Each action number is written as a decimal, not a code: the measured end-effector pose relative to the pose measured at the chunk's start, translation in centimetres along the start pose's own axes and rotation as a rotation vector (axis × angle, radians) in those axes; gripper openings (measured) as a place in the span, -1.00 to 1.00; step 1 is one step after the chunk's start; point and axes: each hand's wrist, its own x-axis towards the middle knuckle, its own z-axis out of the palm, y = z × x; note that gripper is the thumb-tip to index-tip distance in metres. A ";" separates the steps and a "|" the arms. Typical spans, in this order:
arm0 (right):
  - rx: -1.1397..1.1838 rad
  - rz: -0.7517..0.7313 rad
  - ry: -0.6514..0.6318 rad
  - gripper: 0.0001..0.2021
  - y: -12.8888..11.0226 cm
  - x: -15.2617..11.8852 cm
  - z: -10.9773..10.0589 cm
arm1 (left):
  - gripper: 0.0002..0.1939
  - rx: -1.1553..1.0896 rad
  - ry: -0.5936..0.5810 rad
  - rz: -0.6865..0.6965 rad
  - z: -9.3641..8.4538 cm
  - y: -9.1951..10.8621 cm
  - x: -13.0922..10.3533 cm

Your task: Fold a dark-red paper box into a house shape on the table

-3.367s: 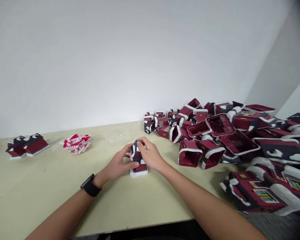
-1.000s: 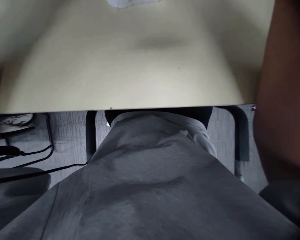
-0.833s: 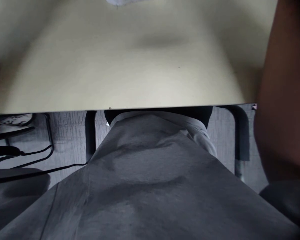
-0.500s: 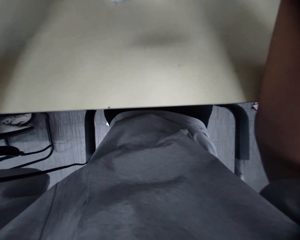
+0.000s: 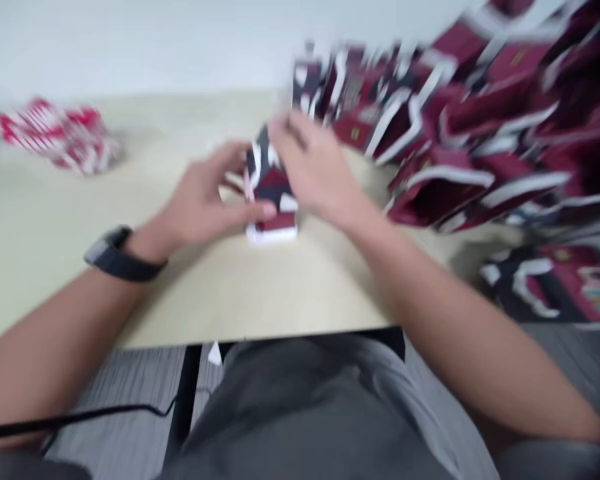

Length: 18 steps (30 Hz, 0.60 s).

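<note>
A small folded box (image 5: pixel 274 183) in maroon, black and white stands on the pale table between my hands, blurred by motion. My left hand (image 5: pixel 207 197) grips its left side, the thumb lying across the front near the bottom. My right hand (image 5: pixel 313 163) is at its upper right, fingers bent over the top edge and pressed against it. A dark watch (image 5: pixel 125 255) is on my left wrist.
A large heap of maroon, black and white boxes (image 5: pixel 450 147) fills the table's right side. Flat printed pieces (image 5: pixel 545 283) lie at the right edge. A red and white striped bundle (image 5: pixel 63 135) sits at the far left. A black cable (image 5: pixel 80 419) hangs below the table edge.
The view has lifted from my lap and the table edge to the tabletop. Both hands, the box between them, the heap and the striped bundle have come into view.
</note>
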 end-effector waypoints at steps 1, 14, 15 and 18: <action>0.036 0.005 0.000 -0.78 -0.1 -0.2 0.2 | -0.25 0.005 0.008 0.056 0.1 -0.1 -0.1; 0.175 0.070 -0.076 -0.76 0.4 -0.7 0.6 | -0.28 0.001 0.010 0.036 0.3 -1.1 -0.5; 0.168 0.069 -0.078 -0.76 0.3 -0.7 0.5 | -0.28 -0.002 0.009 0.037 0.3 -1.1 -0.5; 0.162 0.070 -0.080 -0.77 0.2 -0.7 0.5 | -0.29 -0.005 0.003 0.036 0.3 -1.1 -0.5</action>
